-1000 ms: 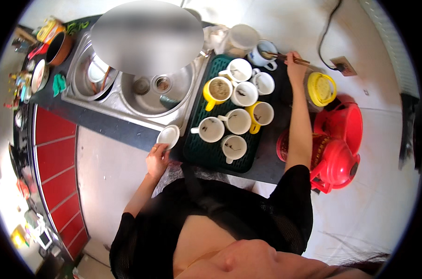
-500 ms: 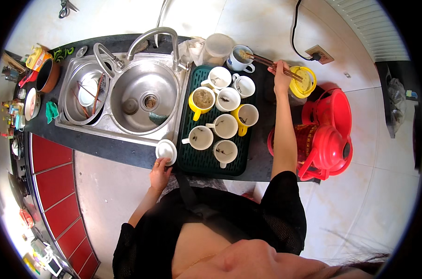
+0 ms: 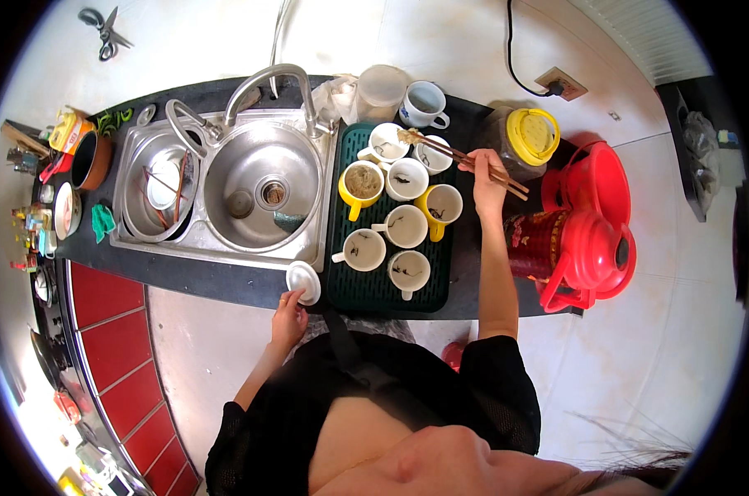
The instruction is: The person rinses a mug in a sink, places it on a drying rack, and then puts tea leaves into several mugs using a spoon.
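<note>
My right hand [image 3: 486,178] holds a pair of chopsticks [image 3: 457,155] whose tips carry a small clump over a white cup [image 3: 388,140] at the back of the green tray [image 3: 354,285]. Several white and yellow cups stand on that tray, most with dark bits inside; one yellow cup [image 3: 360,183] is full of pale strands. At the counter's front edge my left hand [image 3: 288,318] grips a small white lid [image 3: 303,282]. Just right of the chopsticks stands a jar with a yellow lid [image 3: 530,136].
A steel double sink [image 3: 225,186] with a tap lies left of the tray; its left bowl holds dishes and chopsticks. A red flask [image 3: 573,240] stands at the right. A blue-patterned mug [image 3: 422,104] and clear container [image 3: 381,85] sit behind the tray. Jars and pots crowd the far left.
The view has shifted, so the sink and tray sit lower. My right hand has drawn the chopsticks from near the yellow-lidded jar toward the rear white cup. My left hand still holds the lid.
</note>
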### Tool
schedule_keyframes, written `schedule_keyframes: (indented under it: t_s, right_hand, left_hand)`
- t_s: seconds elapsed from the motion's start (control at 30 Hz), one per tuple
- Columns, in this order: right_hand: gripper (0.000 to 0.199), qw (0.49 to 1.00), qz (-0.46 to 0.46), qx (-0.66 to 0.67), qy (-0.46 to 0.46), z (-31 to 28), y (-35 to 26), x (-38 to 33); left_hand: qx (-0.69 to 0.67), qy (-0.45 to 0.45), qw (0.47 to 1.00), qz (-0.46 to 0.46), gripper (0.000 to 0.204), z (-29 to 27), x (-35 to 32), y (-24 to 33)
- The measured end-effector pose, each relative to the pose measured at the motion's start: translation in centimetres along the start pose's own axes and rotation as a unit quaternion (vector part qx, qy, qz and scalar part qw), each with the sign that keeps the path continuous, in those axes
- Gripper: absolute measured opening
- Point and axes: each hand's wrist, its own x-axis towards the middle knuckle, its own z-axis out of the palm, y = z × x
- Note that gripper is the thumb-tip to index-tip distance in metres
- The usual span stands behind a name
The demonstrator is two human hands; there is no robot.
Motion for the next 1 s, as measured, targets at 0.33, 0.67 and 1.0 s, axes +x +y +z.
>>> schedule_keyframes:
  t_s: [0.33, 0.67, 1.0]
  right_hand:
    - [0.015, 0.998, -0.031, -0.058, -0.01, 1.5, 1.1, -1.1]
    - [0.013, 0.992, -0.074, -0.106, 0.007, 2.0, 0.5, -2.2]
    - [0.012, 0.993, -0.068, -0.092, 0.013, 1.8, 1.0, -1.9]
  left_hand:
    - [-0.129, 0.115, 0.985, 0.01, 0.013, -2.5, 14.5, 5.3]
    - [-0.304, -0.058, 0.951, -0.022, 0.029, 3.0, 29.9, 16.6]
    - [-0.364, -0.06, 0.929, -0.039, 0.027, 4.4, 31.3, 17.4]
